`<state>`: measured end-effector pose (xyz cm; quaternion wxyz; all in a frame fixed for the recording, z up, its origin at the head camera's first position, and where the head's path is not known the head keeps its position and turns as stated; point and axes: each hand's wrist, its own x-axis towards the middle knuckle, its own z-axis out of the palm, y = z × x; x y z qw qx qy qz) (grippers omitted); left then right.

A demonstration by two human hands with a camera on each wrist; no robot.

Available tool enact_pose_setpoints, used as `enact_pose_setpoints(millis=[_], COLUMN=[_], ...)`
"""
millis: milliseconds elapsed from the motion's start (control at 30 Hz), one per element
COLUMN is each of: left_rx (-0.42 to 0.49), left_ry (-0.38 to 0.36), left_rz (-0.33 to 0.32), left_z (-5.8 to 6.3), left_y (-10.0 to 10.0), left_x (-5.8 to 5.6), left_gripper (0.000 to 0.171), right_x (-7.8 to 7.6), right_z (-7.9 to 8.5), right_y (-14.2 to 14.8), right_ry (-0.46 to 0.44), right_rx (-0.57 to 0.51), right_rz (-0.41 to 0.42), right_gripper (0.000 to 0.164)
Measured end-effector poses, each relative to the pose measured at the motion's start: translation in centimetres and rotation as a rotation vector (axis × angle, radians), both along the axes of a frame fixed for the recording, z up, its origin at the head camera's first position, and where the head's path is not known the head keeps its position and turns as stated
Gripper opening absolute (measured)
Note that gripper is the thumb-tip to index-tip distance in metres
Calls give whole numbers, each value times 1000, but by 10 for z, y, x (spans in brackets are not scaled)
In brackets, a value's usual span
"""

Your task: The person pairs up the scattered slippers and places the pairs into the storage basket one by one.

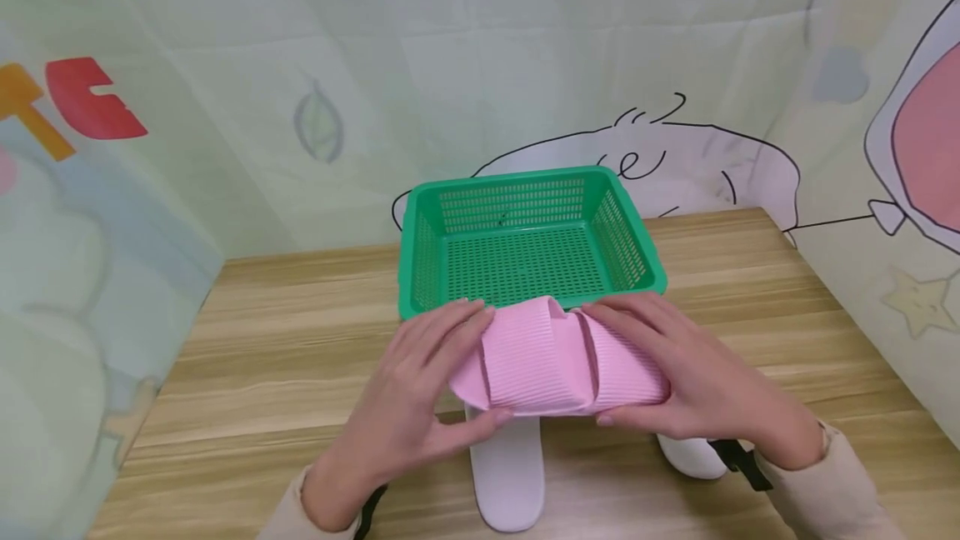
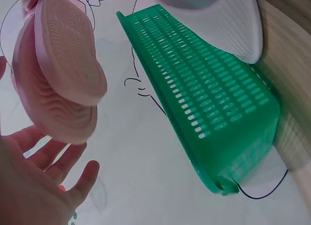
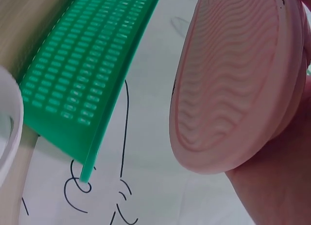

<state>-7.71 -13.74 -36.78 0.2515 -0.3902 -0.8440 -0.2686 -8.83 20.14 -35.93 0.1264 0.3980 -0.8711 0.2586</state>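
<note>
A pair of pink slippers point(image 1: 525, 357) with ribbed straps is held together, lengthwise across the front of the green basket point(image 1: 408, 273). My left hand point(image 1: 427, 390) holds their left end, fingers over the upper edge and thumb along the lower one. On the right end, my right hand point(image 1: 682, 365) grips with fingers on top and thumb underneath. Wavy tread shows on a pink sole point(image 3: 218, 89) in the right wrist view. Below the pair, a white slipper point(image 1: 510, 473) lies on the table, its front part hidden. Another white slipper point(image 1: 693, 457) is mostly covered by my right hand.
The slotted green basket stands at the back of the wooden table point(image 1: 300, 357), near a printed cloth backdrop point(image 1: 337, 23). More cloth hangs along the left and right table edges. Beside the basket wall, a white ribbed strap point(image 2: 228, 30) shows in the left wrist view.
</note>
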Motion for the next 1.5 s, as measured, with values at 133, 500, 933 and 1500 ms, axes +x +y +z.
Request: enact_pose_setpoints(millis=[133,500,933,1500], left_rx=[-41,-120,-238,-259], left_ry=[-40,-140,-183,-284], left_rz=[43,110,113,142], left_z=[-3,-17,-36,-45], left_y=[-10,-35,-39,-50], left_x=[-1,-9,-23,-28], left_gripper=[84,88,89,82], right_x=[1,4,5,1], right_z=[-1,-2,-6,-10], right_y=[7,22,26,32], right_ry=[2,5,-18,-42], right_rx=[4,53,57,57], right_rz=[-21,-99,-112,-98], right_gripper=[99,100,101,103])
